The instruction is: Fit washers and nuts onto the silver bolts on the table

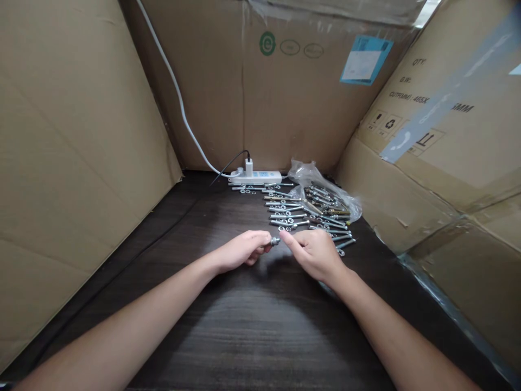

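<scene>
My left hand is closed around a metal bolt, whose nut end sticks out past the thumb and points to the right. Most of the bolt's length is hidden inside the fist. Just right of that end, my right hand has its fingers curled and its thumb close to the bolt's tip. Whether the right hand touches the bolt or pinches something small, I cannot tell. Behind the hands lie rows of silver bolts with loose washers and nuts among them.
A clear plastic bag holds more bolts at the back right. A white power strip with a plugged-in adapter sits against the rear cardboard. Black cable crosses the dark table on the left. Cardboard walls enclose three sides.
</scene>
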`<state>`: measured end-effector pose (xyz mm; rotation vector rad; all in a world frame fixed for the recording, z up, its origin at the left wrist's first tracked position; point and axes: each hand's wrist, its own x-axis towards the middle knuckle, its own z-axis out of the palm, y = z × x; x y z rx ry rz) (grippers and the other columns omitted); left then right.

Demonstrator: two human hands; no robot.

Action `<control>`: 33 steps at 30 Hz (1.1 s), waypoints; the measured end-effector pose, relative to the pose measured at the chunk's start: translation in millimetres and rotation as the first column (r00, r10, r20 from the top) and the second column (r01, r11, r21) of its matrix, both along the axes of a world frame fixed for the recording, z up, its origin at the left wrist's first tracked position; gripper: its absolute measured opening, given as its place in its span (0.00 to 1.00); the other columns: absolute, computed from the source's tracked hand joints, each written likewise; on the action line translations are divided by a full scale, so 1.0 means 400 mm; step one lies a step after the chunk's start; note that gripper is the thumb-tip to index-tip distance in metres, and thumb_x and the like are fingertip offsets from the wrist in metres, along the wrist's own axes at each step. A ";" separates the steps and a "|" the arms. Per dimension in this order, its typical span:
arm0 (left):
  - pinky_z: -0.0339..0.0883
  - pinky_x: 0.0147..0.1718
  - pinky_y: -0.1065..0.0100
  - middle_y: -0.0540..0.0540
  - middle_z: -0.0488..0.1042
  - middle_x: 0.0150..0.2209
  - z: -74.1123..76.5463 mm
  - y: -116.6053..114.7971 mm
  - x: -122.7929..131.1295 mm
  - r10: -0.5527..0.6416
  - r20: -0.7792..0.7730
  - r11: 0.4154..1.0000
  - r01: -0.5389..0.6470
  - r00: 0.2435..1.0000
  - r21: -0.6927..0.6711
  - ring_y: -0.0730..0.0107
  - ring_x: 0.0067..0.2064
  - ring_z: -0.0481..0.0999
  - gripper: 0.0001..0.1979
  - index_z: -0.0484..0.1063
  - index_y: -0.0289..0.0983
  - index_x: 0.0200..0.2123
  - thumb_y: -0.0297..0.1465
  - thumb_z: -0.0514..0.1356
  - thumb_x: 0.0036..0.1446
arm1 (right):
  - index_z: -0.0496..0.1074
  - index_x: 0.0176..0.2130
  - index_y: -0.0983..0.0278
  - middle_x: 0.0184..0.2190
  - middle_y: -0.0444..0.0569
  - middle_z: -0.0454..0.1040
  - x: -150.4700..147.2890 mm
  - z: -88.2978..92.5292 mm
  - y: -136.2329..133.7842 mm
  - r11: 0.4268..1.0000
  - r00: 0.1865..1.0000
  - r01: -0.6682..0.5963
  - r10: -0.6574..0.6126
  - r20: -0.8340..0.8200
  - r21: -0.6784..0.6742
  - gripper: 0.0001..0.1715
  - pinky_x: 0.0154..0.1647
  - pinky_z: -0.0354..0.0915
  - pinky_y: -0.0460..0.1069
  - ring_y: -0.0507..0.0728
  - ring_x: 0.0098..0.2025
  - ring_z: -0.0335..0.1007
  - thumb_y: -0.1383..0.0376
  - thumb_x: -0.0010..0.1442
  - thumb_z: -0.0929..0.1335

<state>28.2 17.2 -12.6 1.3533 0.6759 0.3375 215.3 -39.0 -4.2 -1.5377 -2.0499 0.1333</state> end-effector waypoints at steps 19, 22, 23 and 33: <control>0.41 0.19 0.76 0.56 0.50 0.23 0.000 -0.001 -0.001 -0.001 -0.026 0.999 0.002 1.000 0.034 0.80 0.22 0.46 0.16 0.57 0.37 0.27 0.43 0.52 0.57 | 0.72 0.33 0.62 0.26 0.45 0.74 -0.006 0.014 -0.006 0.993 0.990 -0.114 0.110 -0.088 -0.039 0.13 0.32 0.60 0.46 0.53 0.28 0.68 0.60 0.62 0.62; 0.42 0.20 0.76 0.56 0.50 0.23 -0.004 0.000 -0.001 -0.004 -0.020 0.999 0.005 1.000 0.050 0.79 0.22 0.47 0.16 0.56 0.37 0.27 0.43 0.52 0.57 | 0.69 0.40 0.61 0.29 0.44 0.74 -0.013 0.017 -0.011 0.983 0.983 -0.167 0.161 -0.090 -0.071 0.09 0.32 0.60 0.46 0.52 0.29 0.68 0.62 0.59 0.64; 0.43 0.20 0.76 0.56 0.51 0.23 -0.007 0.000 -0.001 -0.005 -0.018 0.998 0.006 1.000 0.060 0.79 0.22 0.48 0.16 0.56 0.37 0.27 0.43 0.52 0.57 | 0.69 0.40 0.61 0.29 0.44 0.73 -0.015 0.017 -0.012 0.981 0.982 -0.176 0.168 -0.085 -0.088 0.08 0.32 0.60 0.46 0.52 0.28 0.67 0.63 0.60 0.63; 0.57 0.33 0.71 0.51 0.60 0.28 -0.015 -0.036 0.011 0.034 -0.032 0.863 -0.014 0.999 0.505 0.73 0.31 0.58 0.15 0.61 0.36 0.29 0.40 0.46 0.63 | 0.62 0.28 0.62 0.20 0.41 0.66 -0.013 -0.005 -0.001 0.977 0.993 -0.114 0.115 -0.005 -0.181 0.14 0.26 0.52 0.45 0.50 0.22 0.61 0.60 0.63 0.58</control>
